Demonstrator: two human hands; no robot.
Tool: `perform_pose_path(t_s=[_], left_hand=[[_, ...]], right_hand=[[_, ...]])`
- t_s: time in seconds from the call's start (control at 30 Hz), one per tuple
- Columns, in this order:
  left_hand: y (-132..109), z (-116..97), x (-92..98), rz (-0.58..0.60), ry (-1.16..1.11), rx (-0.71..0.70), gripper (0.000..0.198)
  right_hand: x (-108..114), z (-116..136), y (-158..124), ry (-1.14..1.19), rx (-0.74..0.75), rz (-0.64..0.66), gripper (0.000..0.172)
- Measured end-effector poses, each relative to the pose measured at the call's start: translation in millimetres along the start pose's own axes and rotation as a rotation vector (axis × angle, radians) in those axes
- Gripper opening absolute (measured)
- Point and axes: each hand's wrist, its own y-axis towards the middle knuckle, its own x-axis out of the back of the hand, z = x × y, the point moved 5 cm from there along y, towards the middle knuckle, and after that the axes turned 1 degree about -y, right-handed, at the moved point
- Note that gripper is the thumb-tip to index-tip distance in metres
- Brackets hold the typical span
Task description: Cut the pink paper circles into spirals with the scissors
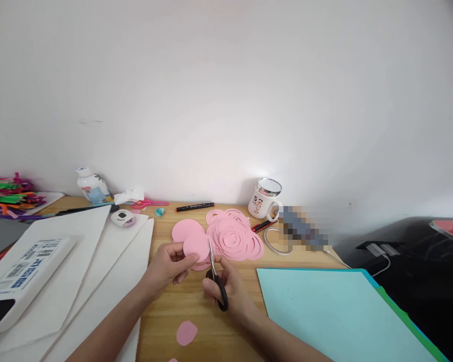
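My left hand (172,265) pinches a pink paper circle (195,248) by its lower left edge, thumb on top. Black-handled scissors (221,291) are gripped in my right hand (232,286), their blades pointing up at the circle's right edge. Whether the blades are parted is hard to make out. Another pink paper disc (184,230) lies just behind the held circle. To the right of it spreads a pile of pink paper rings and spirals (234,236). A small pink paper piece (186,333) rests on the wooden table (166,311) nearer to me.
White sheets (98,301) with a white box (26,281) cover the left side. Light blue paper (324,301) lies on the right. Along the wall are a bottle (93,186), pink scissors (149,203), a black marker (195,206) and a mug (265,198). Pipe cleaners (11,196) lie far left.
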Motion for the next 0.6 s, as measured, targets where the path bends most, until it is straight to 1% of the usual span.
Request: perform_pose_path(t_s=[0.17, 0.3, 0.43, 0.53, 0.6], left_hand=[[0.3, -0.1, 0.2, -0.012, -0.044, 0.004, 0.032], [-0.4, 0.5, -2.8, -0.018, -0.078, 0.025, 0.035], [-1.1, 3.7, -5.8, -0.009, -0.045, 0.063, 0.037], [-1.7, 2.2, -5.3, -0.014, -0.004, 0.051, 0.037], [-2.0, 1.2, -5.2, 0.004, 0.020, 0.046, 0.035]], right_hand=[[1.3, -1.0, -0.7, -0.041, 0.001, 0.003, 0.046], [0.0, -3.8, -0.3, -0.049, -0.002, 0.010, 0.044], [-3.4, -5.3, -0.2, -0.052, 0.001, 0.014, 0.043], [-5.2, -3.8, -0.8, -0.069, -0.008, 0.023, 0.045], [-5.8, -1.2, -1.2, -0.063, -0.002, 0.033, 0.047]])
